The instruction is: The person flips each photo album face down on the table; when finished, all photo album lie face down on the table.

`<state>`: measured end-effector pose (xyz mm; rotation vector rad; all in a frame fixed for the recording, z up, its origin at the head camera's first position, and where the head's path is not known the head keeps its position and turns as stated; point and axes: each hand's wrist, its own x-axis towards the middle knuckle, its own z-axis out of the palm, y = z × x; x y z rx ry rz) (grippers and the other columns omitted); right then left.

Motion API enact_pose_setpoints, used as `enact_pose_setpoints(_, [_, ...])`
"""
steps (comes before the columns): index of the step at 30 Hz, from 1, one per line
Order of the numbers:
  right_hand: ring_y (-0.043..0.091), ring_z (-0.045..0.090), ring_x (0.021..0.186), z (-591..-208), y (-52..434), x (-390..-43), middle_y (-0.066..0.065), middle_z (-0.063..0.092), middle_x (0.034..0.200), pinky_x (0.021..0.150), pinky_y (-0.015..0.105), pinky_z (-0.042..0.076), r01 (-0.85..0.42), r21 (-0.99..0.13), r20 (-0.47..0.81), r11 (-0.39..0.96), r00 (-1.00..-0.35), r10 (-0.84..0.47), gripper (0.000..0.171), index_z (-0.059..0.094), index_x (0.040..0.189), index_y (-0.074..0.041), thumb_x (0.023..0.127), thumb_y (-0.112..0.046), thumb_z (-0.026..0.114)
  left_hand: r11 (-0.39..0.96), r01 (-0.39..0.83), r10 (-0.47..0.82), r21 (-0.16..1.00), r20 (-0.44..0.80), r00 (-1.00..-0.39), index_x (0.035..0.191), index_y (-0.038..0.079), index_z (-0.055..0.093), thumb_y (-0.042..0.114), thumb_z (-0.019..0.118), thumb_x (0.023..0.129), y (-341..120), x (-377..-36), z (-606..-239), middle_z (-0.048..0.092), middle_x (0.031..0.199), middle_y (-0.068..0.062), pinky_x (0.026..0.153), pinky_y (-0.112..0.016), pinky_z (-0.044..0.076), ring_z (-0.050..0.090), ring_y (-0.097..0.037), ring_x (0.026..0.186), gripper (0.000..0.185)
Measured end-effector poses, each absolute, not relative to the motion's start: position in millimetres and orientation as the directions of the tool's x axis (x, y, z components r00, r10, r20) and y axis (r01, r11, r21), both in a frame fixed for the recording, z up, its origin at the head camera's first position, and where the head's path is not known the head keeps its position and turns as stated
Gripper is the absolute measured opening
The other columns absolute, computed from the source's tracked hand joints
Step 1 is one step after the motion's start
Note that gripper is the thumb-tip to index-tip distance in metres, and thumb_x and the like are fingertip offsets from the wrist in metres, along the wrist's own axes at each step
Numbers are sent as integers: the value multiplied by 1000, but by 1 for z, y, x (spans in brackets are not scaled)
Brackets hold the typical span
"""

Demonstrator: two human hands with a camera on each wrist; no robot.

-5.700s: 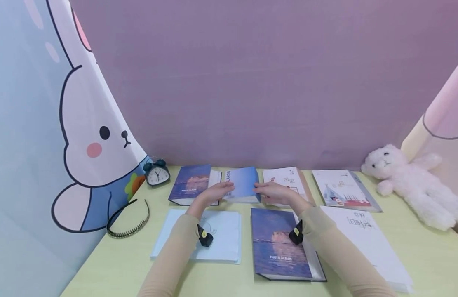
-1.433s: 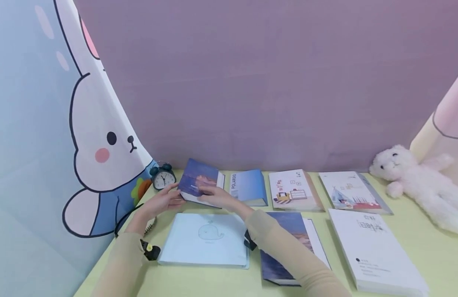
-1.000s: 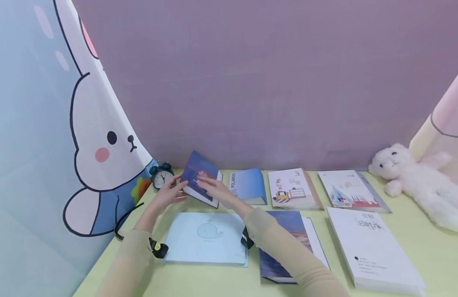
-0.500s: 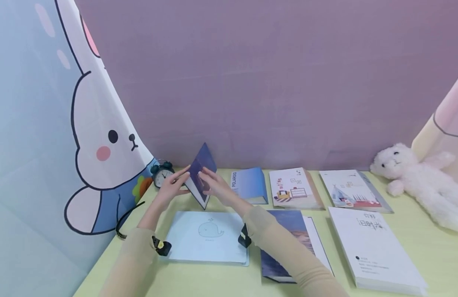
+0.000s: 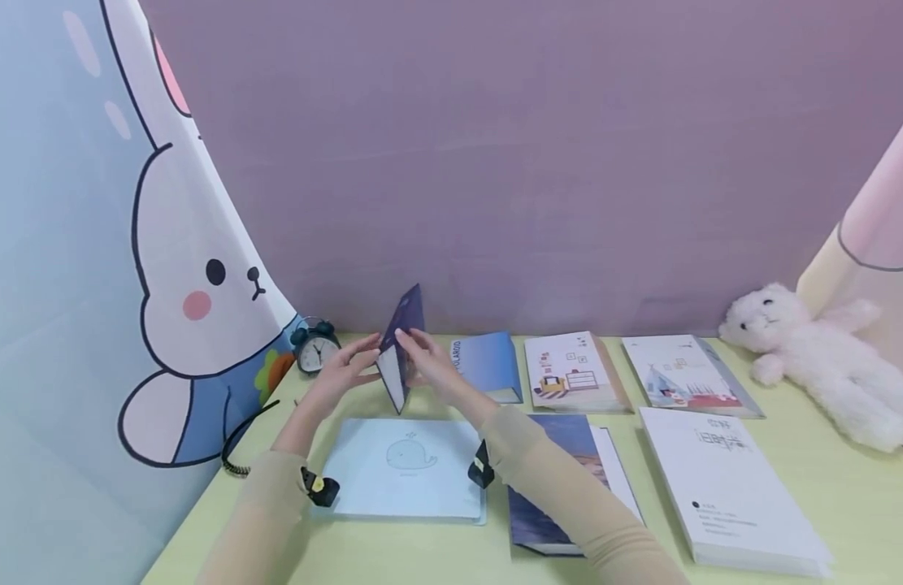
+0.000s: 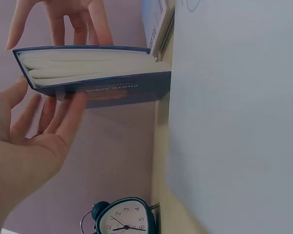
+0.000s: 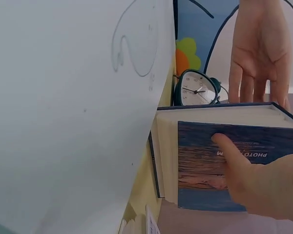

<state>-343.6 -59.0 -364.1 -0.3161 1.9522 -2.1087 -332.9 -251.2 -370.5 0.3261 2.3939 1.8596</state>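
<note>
The album (image 5: 410, 313) stands on edge near the rear of the table (image 5: 195, 561), spine up and page ends toward the wearer. Whether its lower edge bears on the table cannot be told. Grip state: 2 hands clamp the album between them, 1 per side. The left hand (image 5: 341, 372) sets its fingers, only slightly bent, against 1 cover, with the thumb at the spine. The right hand (image 5: 435, 366) lays 1 straight digit flat on the opposite cover, over the "PHOTO ALBUM" lettering.

Adjacent items: the clock (image 5: 317, 353) is left of the left hand; the blue book (image 5: 491, 364) lies right of the album, partly behind the right hand. The whale book (image 5: 414, 491) lies flat in front of the album. The right sleeve (image 5: 561, 487) crosses above the 2nd album (image 5: 539, 528). The hairband (image 5: 235, 455) lies at the table's left edge.
</note>
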Motion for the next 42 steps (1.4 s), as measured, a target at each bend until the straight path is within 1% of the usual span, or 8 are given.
enact_pose_setpoints(5, [35, 43, 129, -364, -53, -341, 13, 38, 146, 89, 49, 52, 51, -995, -23, -87, -952, -305, 74, 28, 147, -12, 90, -46, 58, 254, 80, 233, 964, 19, -972, 143, 10, 38, 42, 51, 95, -244, -335, -372, 38, 146, -13, 100, -41, 46, 38, -32, 134, 60])
enact_pose_setpoints(10, [40, 46, 125, -365, -44, -340, 22, 42, 139, 94, 51, 48, 69, -982, -3, -176, -937, -349, 59, 29, 145, -1, 94, -23, 51, 271, 56, 292, 961, -27, -956, 145, 16, 35, 43, 45, 98, -241, -334, -375, 34, 149, -14, 105, -52, 38, 33, -35, 137, 56])
enact_pose_setpoints(17, [42, 50, 120, -381, -41, -349, 31, 48, 132, 102, 48, 43, 146, -972, -64, -183, -917, -395, 47, 36, 137, 10, 92, 1, 43, 514, 45, 256, 856, -103, -961, 142, 15, 43, 37, 47, 98, -246, -336, -383, 29, 151, -18, 109, -59, 28, 27, -40, 138, 49])
enact_pose_setpoints(21, [44, 49, 120, -390, -40, -352, 34, 47, 131, 103, 49, 42, 211, -963, -130, -169, -909, -395, 45, 37, 133, 15, 88, 10, 41, 571, 20, 233, 821, -138, -963, 140, 11, 45, 39, 48, 97, -251, -335, -387, 31, 150, -20, 110, -58, 26, 26, -41, 138, 51])
enact_pose_setpoints(25, [44, 48, 122, -395, -41, -354, 34, 45, 133, 102, 47, 43, 265, -953, -187, -148, -897, -400, 46, 35, 133, 16, 87, 13, 40, 555, 11, 255, 832, -158, -954, 141, 5, 41, 38, 44, 99, -259, -333, -387, 30, 150, -22, 109, -57, 29, 25, -42, 138, 53])
enact_pose_setpoints(30, [42, 48, 122, -399, -41, -355, 32, 44, 135, 100, 43, 46, 249, -963, -193, -100, -900, -390, 49, 33, 136, 14, 88, 13, 41, 523, -66, 230, 850, -215, -949, 144, -3, 30, 36, 40, 101, -271, -332, -388, 26, 150, -25, 108, -57, 30, 23, -42, 138, 58])
enact_pose_setpoints(37, [38, 56, 114, -405, -37, -357, 26, 55, 126, 100, 45, 45, 161, -978, -197, 136, -927, -320, 43, 45, 129, 12, 87, 5, 52, 535, -196, 155, 822, -324, -933, 147, -4, 20, 40, 37, 101, -279, -333, -392, 17, 151, -28, 106, -59, 32, 19, -44, 138, 66])
enact_pose_setpoints(42, [39, 52, 119, -410, -33, -360, 26, 52, 130, 104, 46, 41, 179, -973, -215, 145, -931, -294, 42, 48, 126, 12, 87, 1, 55, 510, -240, 153, 826, -362, -920, 147, -5, 15, 41, 37, 100, -281, -332, -391, 13, 152, -28, 108, -58, 30, 15, -44, 140, 69])
